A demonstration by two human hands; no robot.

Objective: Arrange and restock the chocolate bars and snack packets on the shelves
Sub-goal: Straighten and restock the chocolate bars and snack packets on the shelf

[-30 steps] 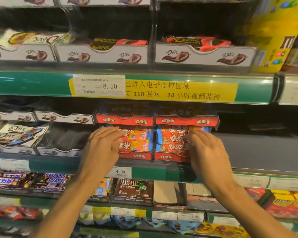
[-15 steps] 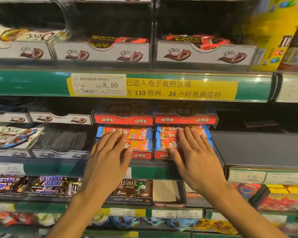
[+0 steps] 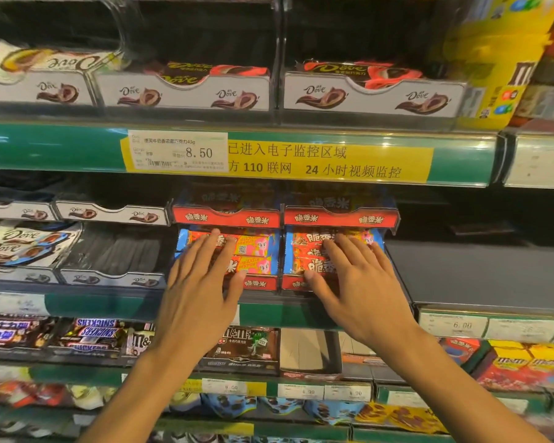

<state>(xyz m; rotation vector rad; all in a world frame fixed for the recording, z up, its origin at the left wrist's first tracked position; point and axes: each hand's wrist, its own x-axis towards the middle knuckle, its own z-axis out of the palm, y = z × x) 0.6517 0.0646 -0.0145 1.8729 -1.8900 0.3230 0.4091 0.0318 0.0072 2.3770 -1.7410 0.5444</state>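
Two red display trays sit side by side on the middle shelf, each holding orange-and-blue crispy rice chocolate bars. My left hand (image 3: 202, 282) lies flat, fingers straight, on the bars in the left tray (image 3: 256, 284). My right hand (image 3: 359, 282) lies flat on the bars (image 3: 307, 244) in the right tray. Neither hand grips anything. A second pair of red trays (image 3: 339, 217) is stacked just above. Pink-cartoon bars (image 3: 256, 246) show beside my left fingers.
Dove trays (image 3: 186, 91) fill the top shelf, with more Dove bars (image 3: 16, 247) at the middle left. A bare grey shelf stretch (image 3: 477, 270) lies right of the red trays. Snickers (image 3: 93, 330) and M&M's packs (image 3: 247, 343) sit below. A yellow M&M's box (image 3: 499, 59) stands upper right.
Both hands flattened from curled fingertips on the bars to straight fingers lying across them, and slid slightly back toward the tray fronts.
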